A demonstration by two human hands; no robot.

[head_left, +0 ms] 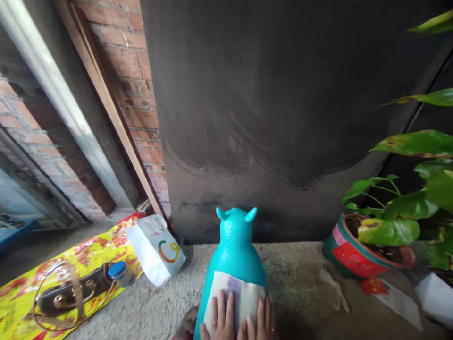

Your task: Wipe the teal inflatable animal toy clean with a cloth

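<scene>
A turquoise inflatable animal toy [238, 252] with two small ears stands in front of me, close to a dark panel. Over its back lies a pale cloth [231, 284] with a purple stripe. My left hand [222, 317] rests flat on the cloth, fingers stretched out. Beside it, my right hand [260, 321] is also laid flat on the cloth near its right edge. Both hands press the cloth against the toy and grip nothing. The lower part of the toy is cut off by the bottom of the view.
A dark panel [269, 94] leans behind the toy. At left lie a yellow printed sheet [21, 288], a brown handbag [67, 290], a blue-lidded jar [120, 274] and a white paper bag [155, 248]. A potted plant [357, 255] and papers [399, 302] sit at right.
</scene>
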